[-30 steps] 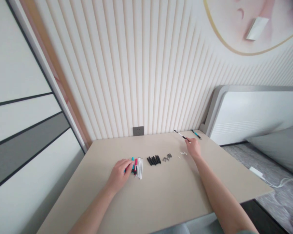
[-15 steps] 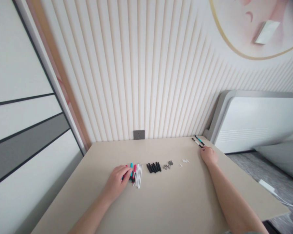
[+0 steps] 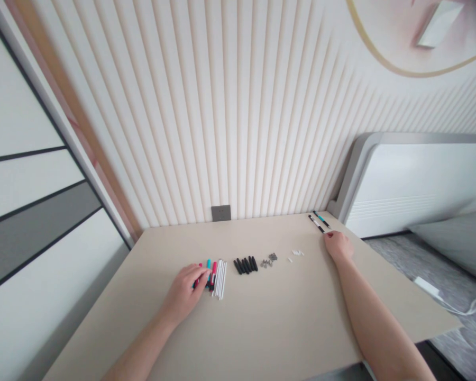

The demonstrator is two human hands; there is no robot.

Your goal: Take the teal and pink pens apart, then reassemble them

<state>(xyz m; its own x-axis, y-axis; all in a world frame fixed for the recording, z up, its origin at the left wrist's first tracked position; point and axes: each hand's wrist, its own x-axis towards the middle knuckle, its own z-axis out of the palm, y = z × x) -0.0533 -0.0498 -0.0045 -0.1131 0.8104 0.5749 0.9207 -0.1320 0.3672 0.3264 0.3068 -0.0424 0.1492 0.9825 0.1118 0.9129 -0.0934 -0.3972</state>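
My left hand [image 3: 185, 290] rests over a row of coloured pen barrels, its fingers bent and drawn together. A red barrel [image 3: 214, 268] and a blue barrel [image 3: 209, 263] show past the fingertips; what the fingers grip is hidden. White thin tubes [image 3: 221, 280] lie just right of them. At the table's far right corner, my right hand [image 3: 338, 245] is closed with curled fingers by the near end of a white-and-black pen [image 3: 316, 223]. Beside that lies a blue-and-black pen [image 3: 321, 219]. Whether anything is in the right fingers is not visible.
Mid-table lie several black grips [image 3: 246, 265], small metal parts [image 3: 267, 261] and small white pieces [image 3: 296, 253] on the beige table [image 3: 262, 317]. A ribbed wall with a socket [image 3: 221, 212] stands behind, a bed headboard [image 3: 412, 180] to the right.
The view has shifted slightly, so everything sits higher and more to the left. The near end of the white-and-black pen now shows more clearly beside my right fingers. My left hand stays over the barrels.
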